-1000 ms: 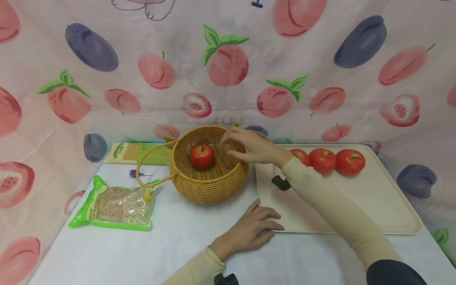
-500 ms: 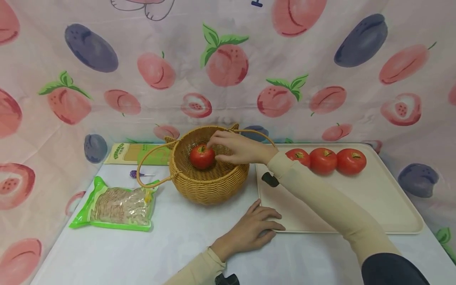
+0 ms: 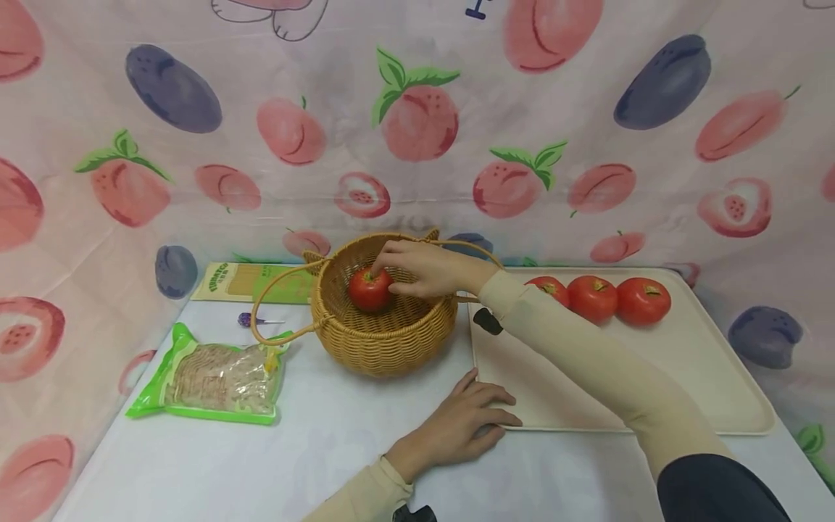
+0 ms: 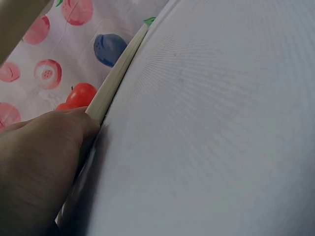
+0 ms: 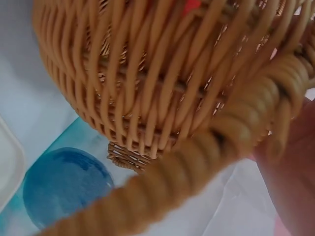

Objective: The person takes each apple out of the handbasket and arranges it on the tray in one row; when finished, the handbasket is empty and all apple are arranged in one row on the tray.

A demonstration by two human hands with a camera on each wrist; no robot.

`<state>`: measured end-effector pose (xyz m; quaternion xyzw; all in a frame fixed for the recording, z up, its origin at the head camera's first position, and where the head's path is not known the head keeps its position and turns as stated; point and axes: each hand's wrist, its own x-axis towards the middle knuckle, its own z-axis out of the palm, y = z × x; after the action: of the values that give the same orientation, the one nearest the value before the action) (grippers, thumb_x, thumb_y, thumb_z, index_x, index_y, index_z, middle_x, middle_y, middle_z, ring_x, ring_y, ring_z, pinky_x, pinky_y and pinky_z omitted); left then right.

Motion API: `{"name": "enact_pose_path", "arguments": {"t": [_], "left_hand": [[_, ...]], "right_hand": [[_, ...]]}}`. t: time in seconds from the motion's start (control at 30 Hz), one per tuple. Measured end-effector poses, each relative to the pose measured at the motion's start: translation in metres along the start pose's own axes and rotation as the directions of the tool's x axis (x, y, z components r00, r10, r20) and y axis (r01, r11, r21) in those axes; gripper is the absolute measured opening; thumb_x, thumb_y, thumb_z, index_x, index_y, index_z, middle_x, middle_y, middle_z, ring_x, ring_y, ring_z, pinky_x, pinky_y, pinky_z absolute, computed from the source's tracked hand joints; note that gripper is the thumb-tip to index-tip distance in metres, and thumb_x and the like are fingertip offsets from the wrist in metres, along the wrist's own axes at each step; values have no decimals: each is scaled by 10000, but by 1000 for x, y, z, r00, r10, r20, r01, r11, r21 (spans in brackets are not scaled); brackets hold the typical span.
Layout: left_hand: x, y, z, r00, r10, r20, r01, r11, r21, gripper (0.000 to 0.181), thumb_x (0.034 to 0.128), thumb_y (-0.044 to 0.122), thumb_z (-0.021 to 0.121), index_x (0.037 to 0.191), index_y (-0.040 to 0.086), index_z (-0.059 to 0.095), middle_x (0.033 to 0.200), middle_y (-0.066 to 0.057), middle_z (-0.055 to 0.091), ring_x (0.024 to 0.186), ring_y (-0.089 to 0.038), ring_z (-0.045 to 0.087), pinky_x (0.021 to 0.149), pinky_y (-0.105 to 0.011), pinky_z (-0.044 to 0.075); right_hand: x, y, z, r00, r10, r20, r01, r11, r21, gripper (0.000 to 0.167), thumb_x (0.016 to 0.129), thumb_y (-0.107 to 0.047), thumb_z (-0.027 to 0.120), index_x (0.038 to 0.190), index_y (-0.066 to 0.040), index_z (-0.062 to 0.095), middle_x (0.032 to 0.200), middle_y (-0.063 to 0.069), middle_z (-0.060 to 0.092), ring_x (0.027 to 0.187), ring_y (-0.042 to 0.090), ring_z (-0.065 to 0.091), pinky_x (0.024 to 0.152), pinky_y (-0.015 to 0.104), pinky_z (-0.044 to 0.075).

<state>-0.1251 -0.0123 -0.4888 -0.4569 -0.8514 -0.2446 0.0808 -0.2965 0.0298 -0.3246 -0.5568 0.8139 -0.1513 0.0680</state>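
A red tomato (image 3: 369, 291) sits in the wicker basket (image 3: 381, 351). My right hand (image 3: 433, 270) reaches over the basket's right side, its fingers curved over the tomato's top and the thumb against its right side. In the right wrist view, the basket's woven wall (image 5: 147, 73) and handle (image 5: 162, 182) hide most of the tomato, and only part of the hand (image 5: 293, 167) shows. My left hand (image 3: 457, 424) rests at the near left corner of the cream tray (image 3: 691, 384), fingers spread loosely. In the left wrist view, that hand (image 4: 42, 157) touches the tray's edge (image 4: 115, 78).
Several tomatoes, such as the rightmost tomato (image 3: 643, 301), lie at the tray's back, partly behind the right sleeve. Left of the basket are a green-edged clear bag of sliced bread (image 3: 215, 380), a purple-headed lollipop (image 3: 246, 319) and a flat green packet (image 3: 228, 281). A fruit-print cloth (image 3: 417, 196) hangs behind.
My right hand has moved left and down into the basket, from above its right rim to the tomato, and its fingers have closed over it. The left hand stays at the tray corner.
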Motion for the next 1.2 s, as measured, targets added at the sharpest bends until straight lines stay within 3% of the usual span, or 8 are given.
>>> {"name": "enact_pose_path", "arguments": {"t": [0.27, 0.47, 0.63, 0.93, 1.03, 1.2], "left_hand": [[-1, 1, -2, 1000, 10, -10, -10, 1000, 17, 255, 954, 266, 524, 1168, 337, 644, 1293, 99, 535, 1274, -74, 432, 1160, -514, 217], [-1, 1, -3, 1000, 11, -18, -10, 999, 37, 249, 948, 270, 533, 1158, 334, 650, 1287, 97, 539, 1265, -78, 441, 1154, -517, 229], [0, 0, -3, 1000, 16, -20, -15, 999, 35, 251, 950, 268, 530, 1162, 328, 649, 1290, 93, 539, 1260, -83, 445, 1154, -519, 227], [1, 2, -1, 1000, -8, -2, 8, 1000, -18, 247, 951, 266, 532, 1160, 313, 654, 1295, 84, 541, 1277, -89, 432, 1166, -520, 201], [1, 2, -1, 1000, -14, 2, 14, 999, -38, 252, 949, 261, 536, 1167, 311, 652, 1298, 84, 537, 1286, -86, 422, 1175, -514, 183], [0, 1, 0, 1000, -2, -8, 3, 1000, 6, 258, 952, 264, 529, 1174, 330, 643, 1295, 88, 535, 1278, -79, 431, 1164, -516, 209]], "right_hand": [[18, -1, -16, 998, -35, 61, 41, 995, -88, 297, 936, -241, 571, 1215, -140, 562, 1234, 22, 520, 1156, 165, 502, 997, 320, 437], [34, -5, -33, 995, -4, 103, 20, 988, -154, 262, 935, -275, 562, 1182, -188, 577, 1211, 3, 549, 1122, 152, 520, 993, 328, 439], [45, -5, -35, 985, 12, 174, 24, 978, -206, 283, 921, -259, 580, 1195, -190, 593, 1192, 32, 569, 1072, 168, 541, 951, 333, 455], [53, -9, -23, 919, 112, 377, -51, 984, -168, 413, 927, -254, 562, 1331, -199, 497, 1322, 78, 470, 1137, 208, 503, 987, 362, 425], [55, -11, -21, 893, 150, 425, -89, 983, -159, 443, 922, -274, 566, 1353, -237, 471, 1347, 62, 436, 1130, 195, 509, 983, 361, 425], [58, -15, -24, 860, 209, 465, -140, 974, -179, 480, 917, -299, 573, 1378, -276, 441, 1347, 56, 412, 1109, 170, 495, 975, 356, 430]]}}
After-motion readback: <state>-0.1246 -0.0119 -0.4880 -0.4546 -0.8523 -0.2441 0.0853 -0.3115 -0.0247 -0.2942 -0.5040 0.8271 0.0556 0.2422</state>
